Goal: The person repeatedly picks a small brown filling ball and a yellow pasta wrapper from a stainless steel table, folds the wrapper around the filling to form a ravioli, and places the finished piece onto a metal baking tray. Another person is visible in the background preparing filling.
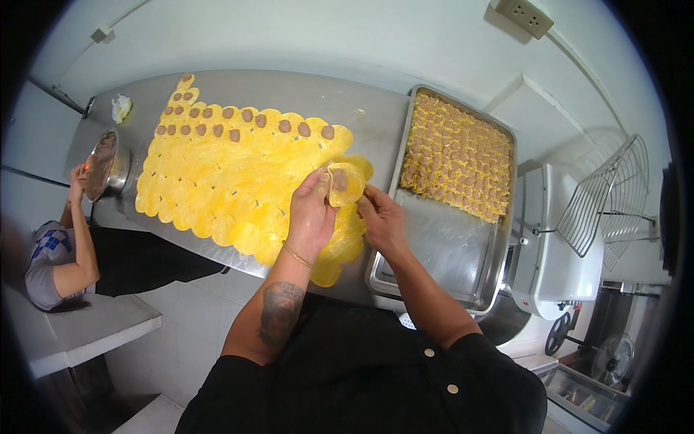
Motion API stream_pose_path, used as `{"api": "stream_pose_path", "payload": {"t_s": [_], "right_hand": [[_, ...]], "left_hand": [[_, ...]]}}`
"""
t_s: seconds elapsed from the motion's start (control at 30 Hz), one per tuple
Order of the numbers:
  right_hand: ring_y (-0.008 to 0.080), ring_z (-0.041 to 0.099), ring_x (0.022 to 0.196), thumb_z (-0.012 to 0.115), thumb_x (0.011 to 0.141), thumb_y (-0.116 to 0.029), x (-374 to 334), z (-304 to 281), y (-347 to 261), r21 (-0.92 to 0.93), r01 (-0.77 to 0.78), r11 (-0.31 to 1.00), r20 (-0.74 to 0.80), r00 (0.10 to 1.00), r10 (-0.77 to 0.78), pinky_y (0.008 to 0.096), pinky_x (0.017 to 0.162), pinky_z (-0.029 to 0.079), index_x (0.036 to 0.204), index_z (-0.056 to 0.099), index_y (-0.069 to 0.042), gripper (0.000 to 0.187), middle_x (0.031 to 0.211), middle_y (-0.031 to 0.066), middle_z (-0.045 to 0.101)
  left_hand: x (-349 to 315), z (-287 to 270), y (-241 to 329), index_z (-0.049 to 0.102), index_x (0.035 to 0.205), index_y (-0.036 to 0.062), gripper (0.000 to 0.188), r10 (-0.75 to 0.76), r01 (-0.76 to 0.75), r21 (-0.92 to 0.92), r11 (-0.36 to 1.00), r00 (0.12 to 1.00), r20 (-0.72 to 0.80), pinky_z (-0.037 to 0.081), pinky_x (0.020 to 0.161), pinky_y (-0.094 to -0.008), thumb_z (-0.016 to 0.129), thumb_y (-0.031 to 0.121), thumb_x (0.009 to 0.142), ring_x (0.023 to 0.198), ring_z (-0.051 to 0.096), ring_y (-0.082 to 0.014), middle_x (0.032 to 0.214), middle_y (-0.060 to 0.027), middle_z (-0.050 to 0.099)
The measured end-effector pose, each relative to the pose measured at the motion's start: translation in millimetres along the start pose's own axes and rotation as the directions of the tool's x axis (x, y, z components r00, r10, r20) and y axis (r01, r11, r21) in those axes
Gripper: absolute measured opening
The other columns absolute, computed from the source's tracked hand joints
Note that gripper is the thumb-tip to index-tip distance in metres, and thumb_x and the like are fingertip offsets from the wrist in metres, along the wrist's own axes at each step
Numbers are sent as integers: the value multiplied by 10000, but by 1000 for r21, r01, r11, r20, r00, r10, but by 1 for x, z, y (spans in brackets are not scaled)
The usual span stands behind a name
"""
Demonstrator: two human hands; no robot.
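Wall (303,36): plain, pale, running behind a steel table (343,94). Power outlet (524,16) mounted high toward the right, surface conduit (589,67) leading down from it; smaller wall box (100,34) at upper left, also with surface conduit. White machine (567,231) stands right of the table. Floor (177,322): light tile. White bench (101,325) at lower left. Lighting: bright, fairly even; source out of view.
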State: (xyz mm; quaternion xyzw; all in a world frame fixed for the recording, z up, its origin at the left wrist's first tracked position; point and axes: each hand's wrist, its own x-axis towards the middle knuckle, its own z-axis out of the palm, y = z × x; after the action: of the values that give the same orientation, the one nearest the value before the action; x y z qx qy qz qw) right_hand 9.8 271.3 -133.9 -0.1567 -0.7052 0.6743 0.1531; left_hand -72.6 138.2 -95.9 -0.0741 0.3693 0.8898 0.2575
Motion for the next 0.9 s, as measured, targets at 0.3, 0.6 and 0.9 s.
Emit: {"api": "stream_pose_path", "payload": {"t_s": [0.3,0.6,0.9], "right_hand": [[64,586,814,623,1044,-139,-17,97,-77,65,151,986,87,984,-156,247,742,493,1174,676,10,205,910,-12,670],[128,664,927,629,1022,-77,-69,164,-114,278,-25,960,171,985,-24,291,815,548,1188,644,24,195,1088,75,692],[126,661,898,670,1012,-82,-147,170,-139,34,274,961,111,955,-276,280,766,535,1192,665,9,202,1035,38,702]], "left_hand": [[-67,-29,74,648,1231,-24,211,380,-388,205,898,922,78,552,914,-304,609,25,1029,1044,673,-159,1157,-88,707],[-137,-81,139,649,1213,-14,191,418,-429,138,892,902,104,579,947,-347,596,61,1046,1075,691,-197,1180,-98,703],[-197,-103,165,658,1189,-32,203,193,-194,-24,981,935,298,633,895,-396,649,-35,987,1044,720,-245,1185,-134,699]]}}
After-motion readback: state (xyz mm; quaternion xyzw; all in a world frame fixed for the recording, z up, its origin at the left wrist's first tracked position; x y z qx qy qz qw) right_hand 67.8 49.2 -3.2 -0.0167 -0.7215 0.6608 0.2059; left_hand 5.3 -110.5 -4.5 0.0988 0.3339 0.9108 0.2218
